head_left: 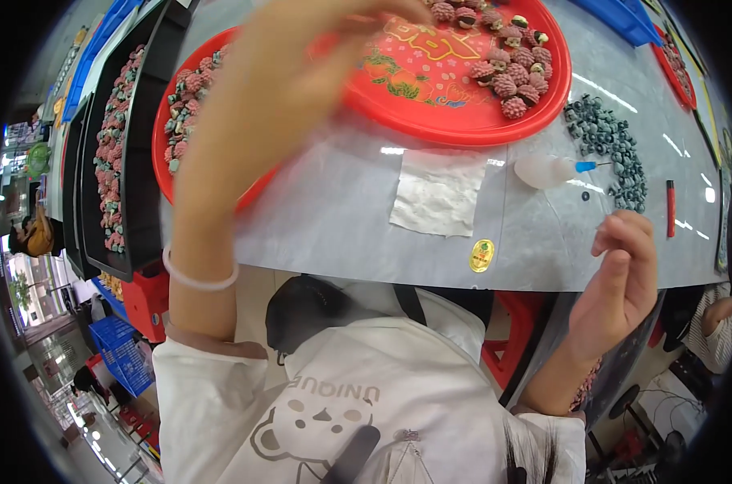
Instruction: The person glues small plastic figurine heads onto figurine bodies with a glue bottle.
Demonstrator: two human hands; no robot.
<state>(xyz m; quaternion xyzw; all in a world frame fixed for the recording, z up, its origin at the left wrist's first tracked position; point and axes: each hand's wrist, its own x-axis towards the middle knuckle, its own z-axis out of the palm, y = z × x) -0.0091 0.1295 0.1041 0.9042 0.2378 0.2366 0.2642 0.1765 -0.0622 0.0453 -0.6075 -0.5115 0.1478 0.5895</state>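
Observation:
My left hand [297,60] is raised over the left side of a round red tray [495,133] with a gold and fruit print. Motion smears its fingers, so what they hold, if anything, does not show. Several pink, knobbly pieces with dark undersides [511,81] lie along the tray's right side. At the right, my right hand [620,290] hovers near the table's front edge with its fingers curled in toward the thumb. Whatever is between them is too small or hidden. Just beyond it lies a spread of small dark grey-green pieces [612,141].
A white squeeze bottle with blue needle tip [543,171] lies beside a wrinkled white sheet [438,194] and a yellow oval sticker [481,255]. Another red tray [162,157], partly behind my left arm, and a black bin [140,153] hold pink-and-green pieces. A red pen-like stick [671,208] lies right.

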